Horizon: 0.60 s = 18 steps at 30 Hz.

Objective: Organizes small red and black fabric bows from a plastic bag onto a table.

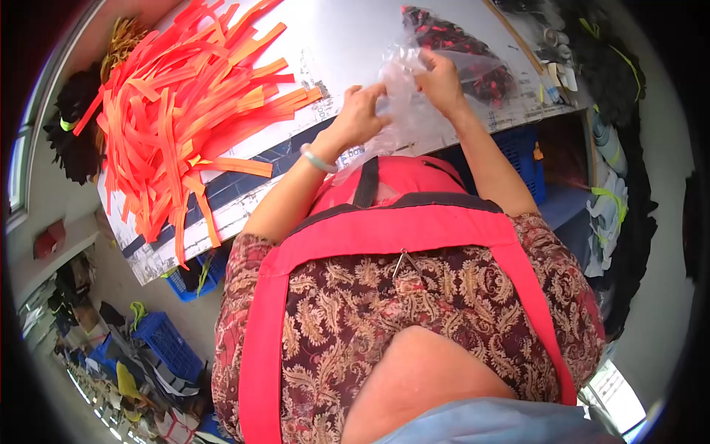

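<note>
Crinkled clear plastic bag (414, 111) at the near edge of the pale worktable (347, 37), part-filled with dark red and black pieces at its far end. Left hand (360, 115), fingers curled, pinches the bag's near film; right hand (439, 80) grips the film just beyond, knuckles up. Both forearms reach forward, a pale green bangle (318, 160) on the left wrist. Heap of loose orange and red fabric strips (177, 111) lies well apart to the left, with blue plastic crates (170, 344) on the floor below
</note>
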Motion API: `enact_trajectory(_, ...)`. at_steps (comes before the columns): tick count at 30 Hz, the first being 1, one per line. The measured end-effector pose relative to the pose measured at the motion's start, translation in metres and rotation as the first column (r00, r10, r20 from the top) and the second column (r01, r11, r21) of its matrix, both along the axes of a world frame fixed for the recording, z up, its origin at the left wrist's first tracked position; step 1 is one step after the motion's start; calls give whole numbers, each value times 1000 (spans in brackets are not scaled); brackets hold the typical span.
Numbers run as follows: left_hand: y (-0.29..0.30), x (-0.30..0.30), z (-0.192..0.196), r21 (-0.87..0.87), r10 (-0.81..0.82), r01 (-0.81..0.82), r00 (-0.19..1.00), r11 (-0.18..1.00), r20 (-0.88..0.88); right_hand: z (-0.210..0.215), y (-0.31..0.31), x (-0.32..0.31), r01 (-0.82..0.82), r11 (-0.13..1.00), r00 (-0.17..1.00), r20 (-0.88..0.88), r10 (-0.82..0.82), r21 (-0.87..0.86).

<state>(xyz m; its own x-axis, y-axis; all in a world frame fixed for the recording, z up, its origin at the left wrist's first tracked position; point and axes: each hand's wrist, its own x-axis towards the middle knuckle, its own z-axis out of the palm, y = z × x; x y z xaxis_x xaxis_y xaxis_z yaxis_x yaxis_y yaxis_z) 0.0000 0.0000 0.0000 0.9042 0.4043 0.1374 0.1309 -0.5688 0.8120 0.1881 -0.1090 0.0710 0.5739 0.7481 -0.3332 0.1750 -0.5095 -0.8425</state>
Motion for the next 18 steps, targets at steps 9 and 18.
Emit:
enact_trajectory(9, 38, 41, 40, -842, 98, -118, 992, 527, -78, 43, -24, -53, -336, 711, 762, 622, -180, 618)
enact_trajectory(18, 81, 55, 45, -856, 77, -108, 994, 505, -80, -177, -147, 79, 38, 890, 994, 108, 13, -454)
